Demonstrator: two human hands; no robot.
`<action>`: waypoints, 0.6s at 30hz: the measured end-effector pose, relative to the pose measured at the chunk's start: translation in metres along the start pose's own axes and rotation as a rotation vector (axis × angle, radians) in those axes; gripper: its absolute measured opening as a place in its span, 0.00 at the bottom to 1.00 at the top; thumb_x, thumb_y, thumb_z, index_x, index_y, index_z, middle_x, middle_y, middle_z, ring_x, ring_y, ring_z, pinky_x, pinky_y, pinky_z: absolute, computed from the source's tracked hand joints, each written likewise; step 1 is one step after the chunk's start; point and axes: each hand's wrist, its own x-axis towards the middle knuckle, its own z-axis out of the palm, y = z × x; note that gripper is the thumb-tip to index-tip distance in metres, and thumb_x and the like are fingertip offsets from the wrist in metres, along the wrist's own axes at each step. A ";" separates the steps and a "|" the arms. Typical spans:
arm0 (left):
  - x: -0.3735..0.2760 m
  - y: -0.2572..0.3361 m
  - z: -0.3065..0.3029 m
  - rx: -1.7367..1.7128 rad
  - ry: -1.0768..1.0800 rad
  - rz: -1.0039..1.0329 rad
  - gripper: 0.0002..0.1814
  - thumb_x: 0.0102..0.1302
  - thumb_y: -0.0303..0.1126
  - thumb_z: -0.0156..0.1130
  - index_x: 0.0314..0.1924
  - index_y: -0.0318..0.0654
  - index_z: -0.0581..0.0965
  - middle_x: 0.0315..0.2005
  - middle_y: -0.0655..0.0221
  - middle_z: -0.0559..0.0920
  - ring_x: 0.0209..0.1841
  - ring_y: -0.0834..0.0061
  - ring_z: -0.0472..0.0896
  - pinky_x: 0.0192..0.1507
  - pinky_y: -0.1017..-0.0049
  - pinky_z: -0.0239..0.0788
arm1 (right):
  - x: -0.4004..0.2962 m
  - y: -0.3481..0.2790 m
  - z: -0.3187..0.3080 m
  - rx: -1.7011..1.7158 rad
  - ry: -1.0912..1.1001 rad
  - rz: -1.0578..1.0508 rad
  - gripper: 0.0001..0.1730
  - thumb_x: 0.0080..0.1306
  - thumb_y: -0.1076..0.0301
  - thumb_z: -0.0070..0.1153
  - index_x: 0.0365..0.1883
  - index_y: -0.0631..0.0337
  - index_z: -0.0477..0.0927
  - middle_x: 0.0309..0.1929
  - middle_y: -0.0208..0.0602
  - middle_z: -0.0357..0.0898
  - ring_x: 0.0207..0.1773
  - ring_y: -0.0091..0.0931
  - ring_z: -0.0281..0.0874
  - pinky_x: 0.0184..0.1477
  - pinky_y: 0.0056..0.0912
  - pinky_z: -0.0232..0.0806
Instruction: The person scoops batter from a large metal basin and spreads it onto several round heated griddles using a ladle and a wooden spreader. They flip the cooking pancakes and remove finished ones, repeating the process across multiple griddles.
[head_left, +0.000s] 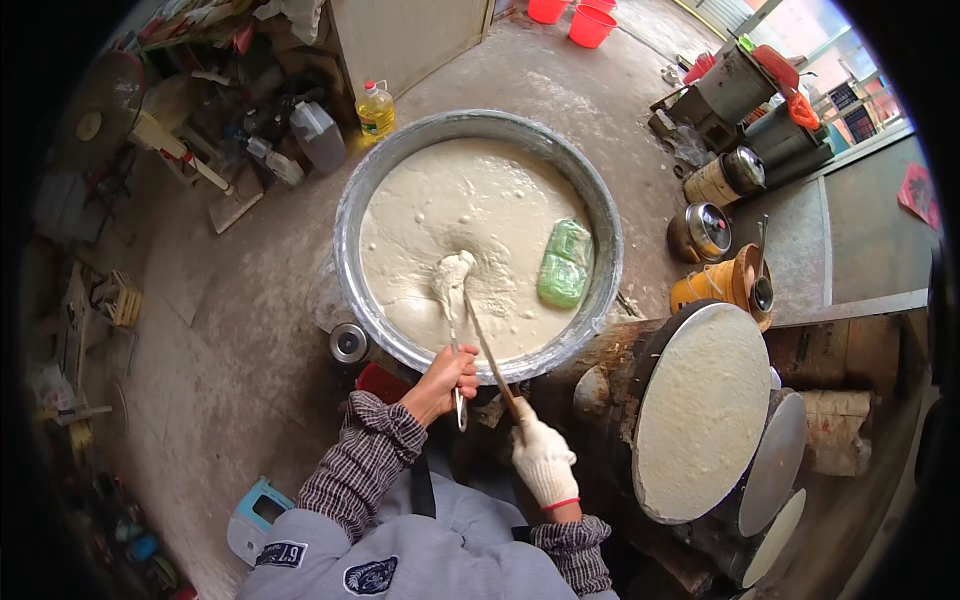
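Note:
A wide metal basin (609, 247) full of thick, pale batter (465, 187) stands before me. My left hand (448, 377) is bare and closed round the metal handle of a ladle (452, 279), whose batter-coated head is at the batter's surface. My right hand (541, 450), in a white knitted glove with a red cuff, grips a long thin stick or tool handle (486, 341); its far end meets the batter beside the ladle's head, and its tip is hidden. A green plastic-wrapped bundle (565, 264) lies on the batter at the right inside the basin.
Right of the basin are a round griddle (701, 412) covered with pale batter, more round plates (774, 463), a yellow bucket (705, 289) and metal pots (699, 232). A flask (349, 343) stands near the left rim, an oil bottle (375, 114) behind it. Red buckets (592, 27) are farther back.

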 end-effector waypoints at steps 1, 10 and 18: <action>0.000 0.004 0.002 -0.142 -0.116 -0.071 0.10 0.70 0.25 0.46 0.51 0.37 0.64 0.18 0.79 0.62 0.14 0.88 0.58 0.14 0.83 0.52 | -0.002 -0.008 -0.001 0.073 -0.094 0.016 0.27 0.69 0.65 0.51 0.67 0.38 0.66 0.31 0.48 0.80 0.34 0.46 0.81 0.34 0.51 0.70; -0.134 0.006 0.049 -0.606 -0.584 -0.178 0.11 0.78 0.29 0.38 0.56 0.40 0.65 0.17 0.77 0.61 0.10 0.90 0.56 0.09 0.86 0.50 | -0.070 0.011 -0.045 0.033 0.165 -0.170 0.36 0.65 0.66 0.55 0.71 0.45 0.60 0.34 0.44 0.81 0.27 0.43 0.81 0.27 0.50 0.72; -0.213 0.027 0.101 -0.301 -0.703 -0.006 0.15 0.79 0.30 0.36 0.61 0.43 0.63 0.19 0.78 0.58 0.11 0.91 0.54 0.10 0.88 0.50 | -0.085 0.013 -0.121 0.173 0.524 -0.219 0.34 0.60 0.77 0.58 0.66 0.44 0.72 0.32 0.47 0.79 0.30 0.43 0.79 0.36 0.44 0.72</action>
